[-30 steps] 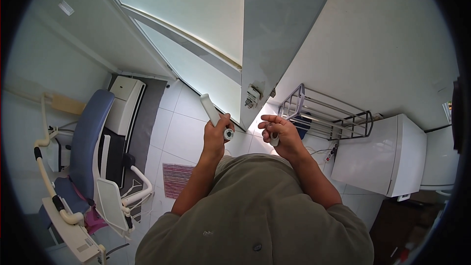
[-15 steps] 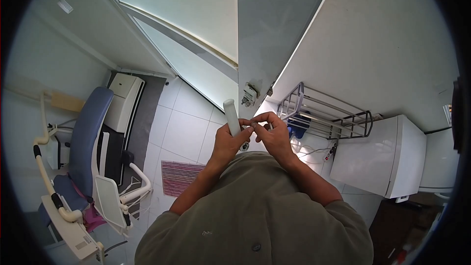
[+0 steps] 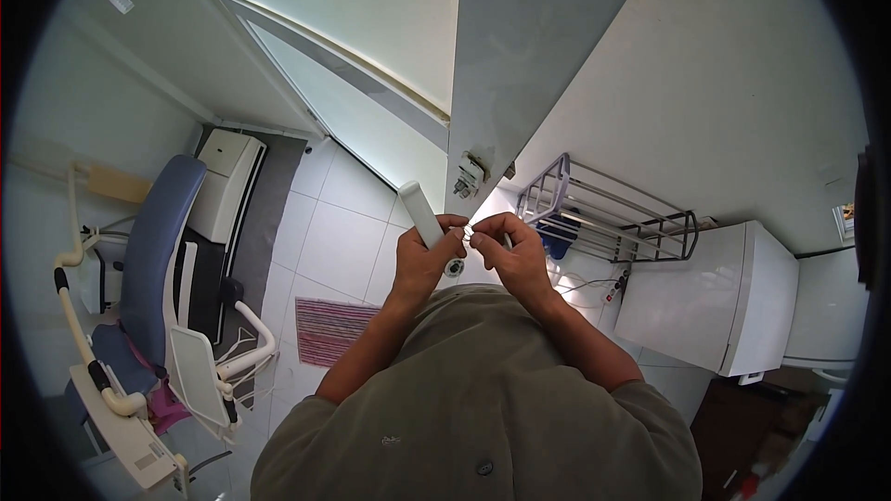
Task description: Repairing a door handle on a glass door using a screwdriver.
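Note:
My left hand (image 3: 422,264) is closed around a long pale handle (image 3: 422,213), probably a door handle, whose rounded end points up past the fingers. Its other end, with a round fitting (image 3: 454,267), shows below the hand. Between the fingertips of both hands is a small white piece (image 3: 468,236), too small to name. My right hand (image 3: 518,260) pinches that piece from the right. A little of something pale also shows by the right palm; its kind is hidden. Just beyond the hands, a metal lock fitting (image 3: 470,174) sits exposed on the grey door frame (image 3: 520,28).
A frosted door panel (image 3: 371,9) rises ahead. To the right are a metal rack (image 3: 613,209) on the wall and a white cabinet (image 3: 687,297). At left stands a blue dental chair (image 3: 162,260) with its arm and tray. A striped mat (image 3: 329,329) lies on the tiles.
The handle has tilted further left and both hands have parted slightly. The small white piece now shows between the fingertips. The view has shifted a little.

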{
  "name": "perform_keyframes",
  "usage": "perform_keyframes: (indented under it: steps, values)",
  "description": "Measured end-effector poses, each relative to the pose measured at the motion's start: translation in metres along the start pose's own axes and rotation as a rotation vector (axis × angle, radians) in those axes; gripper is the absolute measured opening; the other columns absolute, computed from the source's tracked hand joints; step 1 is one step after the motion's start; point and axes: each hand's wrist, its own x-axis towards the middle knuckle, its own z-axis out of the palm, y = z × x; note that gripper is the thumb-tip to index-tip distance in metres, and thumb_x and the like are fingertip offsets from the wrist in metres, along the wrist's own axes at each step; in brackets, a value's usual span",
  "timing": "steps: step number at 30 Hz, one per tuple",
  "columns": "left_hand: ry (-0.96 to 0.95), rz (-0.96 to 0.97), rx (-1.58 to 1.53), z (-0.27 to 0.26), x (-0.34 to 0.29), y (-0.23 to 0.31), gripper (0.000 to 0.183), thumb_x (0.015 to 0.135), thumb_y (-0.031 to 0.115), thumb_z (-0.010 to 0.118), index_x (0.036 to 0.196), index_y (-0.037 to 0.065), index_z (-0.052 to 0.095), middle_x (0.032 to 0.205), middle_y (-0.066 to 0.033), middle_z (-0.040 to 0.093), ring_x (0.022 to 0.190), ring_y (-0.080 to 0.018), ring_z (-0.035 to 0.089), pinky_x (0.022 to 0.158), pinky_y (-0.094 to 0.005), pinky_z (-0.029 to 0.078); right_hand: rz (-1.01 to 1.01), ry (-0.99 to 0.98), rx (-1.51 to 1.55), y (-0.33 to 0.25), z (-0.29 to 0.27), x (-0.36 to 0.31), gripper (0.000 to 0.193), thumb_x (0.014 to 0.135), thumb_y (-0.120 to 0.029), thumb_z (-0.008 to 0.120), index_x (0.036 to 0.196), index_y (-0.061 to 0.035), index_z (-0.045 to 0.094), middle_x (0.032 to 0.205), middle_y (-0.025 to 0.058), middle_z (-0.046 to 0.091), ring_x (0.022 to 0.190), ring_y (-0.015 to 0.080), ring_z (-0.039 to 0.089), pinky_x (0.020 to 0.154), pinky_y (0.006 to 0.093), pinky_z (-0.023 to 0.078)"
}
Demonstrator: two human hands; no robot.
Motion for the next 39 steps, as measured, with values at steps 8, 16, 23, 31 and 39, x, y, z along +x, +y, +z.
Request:
perform_keyframes:
  steps: [8,16,23,31,39]
  values:
    - [0.149,0.112,-0.069,0.006,0.005,0.006,0.021,0.083,0.008,0.057,0.099,-0.003,0.063,0.074,-0.0075,0.061,0.068,-0.0116,0.055,0.061,-0.0214,0.044,-0.207,0.055,-0.221,-0.001,0.011,0.016,0.009,0.079,-0.005,0.062,0.085,0.0007,0.058,0.073,0.0026,0.056,0.058,0.0069,0.043,0.053,0.0203,0.037]
    - [0.255,0.209,0.001,0.014,0.024,0.009,0.021,0.083,0.009,0.058,0.100,-0.003,0.063,0.074,-0.0062,0.061,0.066,-0.0107,0.053,0.060,-0.0205,0.043,-0.311,0.172,-0.265,0.000,0.021,0.027,0.010,0.079,-0.006,0.062,0.085,0.0004,0.059,0.076,0.0030,0.057,0.060,0.0078,0.043,0.054,0.0202,0.036]
    - [0.259,0.204,0.023,0.019,0.030,0.010,0.021,0.083,0.009,0.057,0.098,-0.003,0.065,0.073,-0.0052,0.061,0.063,-0.0096,0.051,0.058,-0.0197,0.042,-0.271,0.304,-0.209,0.000,0.016,0.024,0.012,0.081,-0.009,0.062,0.086,0.0008,0.060,0.074,0.0028,0.057,0.061,0.0083,0.042,0.056,0.0203,0.036]
    - [0.242,0.217,0.010,0.019,0.030,0.006,0.023,0.082,0.005,0.055,0.101,-0.003,0.064,0.076,-0.0057,0.061,0.066,-0.0093,0.051,0.059,-0.0194,0.042,-0.277,0.271,-0.220,-0.001,0.018,0.026,0.014,0.080,-0.011,0.063,0.086,0.0016,0.061,0.071,0.0024,0.056,0.061,0.0083,0.041,0.056,0.0202,0.035]
    - [0.248,0.205,0.020,0.020,0.027,0.008,0.024,0.082,0.007,0.055,0.102,-0.004,0.064,0.077,-0.0063,0.063,0.066,-0.0097,0.052,0.059,-0.0201,0.042,-0.268,0.271,-0.224,-0.001,0.019,0.033,0.013,0.080,-0.010,0.063,0.084,0.0020,0.062,0.070,0.0025,0.056,0.060,0.0085,0.042,0.055,0.0203,0.036]
